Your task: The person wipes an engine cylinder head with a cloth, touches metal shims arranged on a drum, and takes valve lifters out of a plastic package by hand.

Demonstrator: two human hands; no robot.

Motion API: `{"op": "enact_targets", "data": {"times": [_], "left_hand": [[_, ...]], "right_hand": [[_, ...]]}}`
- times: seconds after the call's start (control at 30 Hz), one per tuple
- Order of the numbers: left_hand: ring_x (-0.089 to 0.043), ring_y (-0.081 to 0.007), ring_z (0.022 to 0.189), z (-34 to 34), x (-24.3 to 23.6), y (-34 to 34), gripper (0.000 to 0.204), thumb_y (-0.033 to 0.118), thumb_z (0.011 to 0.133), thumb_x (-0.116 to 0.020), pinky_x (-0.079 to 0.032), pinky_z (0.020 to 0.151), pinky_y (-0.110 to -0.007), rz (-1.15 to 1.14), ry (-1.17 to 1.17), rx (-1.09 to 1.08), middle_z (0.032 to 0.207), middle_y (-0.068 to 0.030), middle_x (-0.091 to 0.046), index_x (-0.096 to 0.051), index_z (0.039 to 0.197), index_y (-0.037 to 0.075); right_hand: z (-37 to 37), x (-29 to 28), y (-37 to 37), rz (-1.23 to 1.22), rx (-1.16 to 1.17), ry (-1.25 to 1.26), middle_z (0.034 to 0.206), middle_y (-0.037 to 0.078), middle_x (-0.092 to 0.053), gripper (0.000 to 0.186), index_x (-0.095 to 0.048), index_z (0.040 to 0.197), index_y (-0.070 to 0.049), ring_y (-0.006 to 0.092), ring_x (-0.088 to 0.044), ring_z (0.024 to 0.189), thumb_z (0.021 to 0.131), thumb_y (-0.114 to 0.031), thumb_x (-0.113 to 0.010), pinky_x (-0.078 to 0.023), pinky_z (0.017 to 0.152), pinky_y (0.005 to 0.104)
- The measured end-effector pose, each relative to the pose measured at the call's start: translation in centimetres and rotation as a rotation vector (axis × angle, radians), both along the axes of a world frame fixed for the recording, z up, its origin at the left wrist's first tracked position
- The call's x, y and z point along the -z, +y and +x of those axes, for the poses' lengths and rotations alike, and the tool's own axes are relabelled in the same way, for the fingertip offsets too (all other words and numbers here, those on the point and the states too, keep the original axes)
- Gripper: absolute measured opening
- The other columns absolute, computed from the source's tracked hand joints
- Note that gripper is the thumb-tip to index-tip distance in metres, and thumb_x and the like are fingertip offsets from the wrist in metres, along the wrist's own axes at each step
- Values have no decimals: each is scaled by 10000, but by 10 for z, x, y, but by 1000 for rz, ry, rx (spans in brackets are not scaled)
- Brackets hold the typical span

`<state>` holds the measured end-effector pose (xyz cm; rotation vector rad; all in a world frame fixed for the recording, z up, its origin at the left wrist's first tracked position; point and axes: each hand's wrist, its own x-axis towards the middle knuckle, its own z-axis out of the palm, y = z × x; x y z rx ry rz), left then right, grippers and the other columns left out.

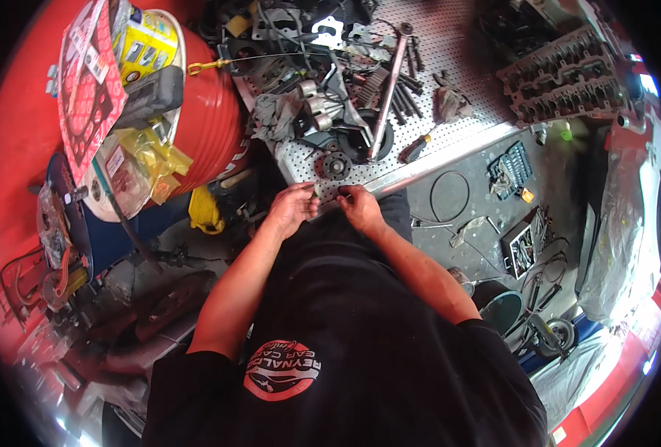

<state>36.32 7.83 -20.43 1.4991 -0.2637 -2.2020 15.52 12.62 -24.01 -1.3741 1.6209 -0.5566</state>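
Both of my hands are at the near corner of the perforated metal bench (473,135), a short gap between them. My left hand (294,207) has its fingers curled in toward the thumb; whatever it grips, if anything, is too small to make out. Fingers bent, my right hand (363,210) pinches at a small dark spot that I cannot identify. Just beyond them lies a round dark pulley-like part (336,165). Past that, a long metal wrench-like bar (390,93) rests across a black ring (379,138), beside shiny pistons (320,104) and a crumpled grey rag (274,115).
A screwdriver-like tool (417,148) lies near the bench edge. At the far right sits a cylinder head (563,77). To the left, a red drum (210,112) carries packages and a red-wrapped gasket (92,89). Floor items include a blue tool tray (509,170) and a socket case (522,246).
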Motion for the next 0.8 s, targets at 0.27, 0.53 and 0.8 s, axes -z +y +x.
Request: {"op": "enact_targets", "data": {"times": [0.27,0.53,0.8], "left_hand": [[-617,-185,729,-9,-1,-5,376,165,843,-611,-516,688,-347,1,-55,63,862,-75,-645,-573,1199,50],[-691,-311,952,-18,38,5,430,229,776,-747,-531,842,-386,-543,-1041,607,1018,-186,-705,-652,1151,41],[-610,-383,1034,-32,32,3,400,157,814,-655,-515,863,-481,-827,-1094,861,1103,-197,-646,-593,1201,80]], "right_hand": [[-4,17,-6,-131,-179,76,1089,176,-616,261,-643,1056,-37,385,-578,1035,798,-78,-647,-487,898,447],[-14,0,1,-44,3,-35,1144,182,-602,297,-604,1118,-28,407,-588,1038,825,-62,-635,-496,869,454],[-78,2,12,-75,62,115,1146,171,-608,329,-617,1166,-61,311,-631,959,841,-111,-633,-510,838,406]]}}
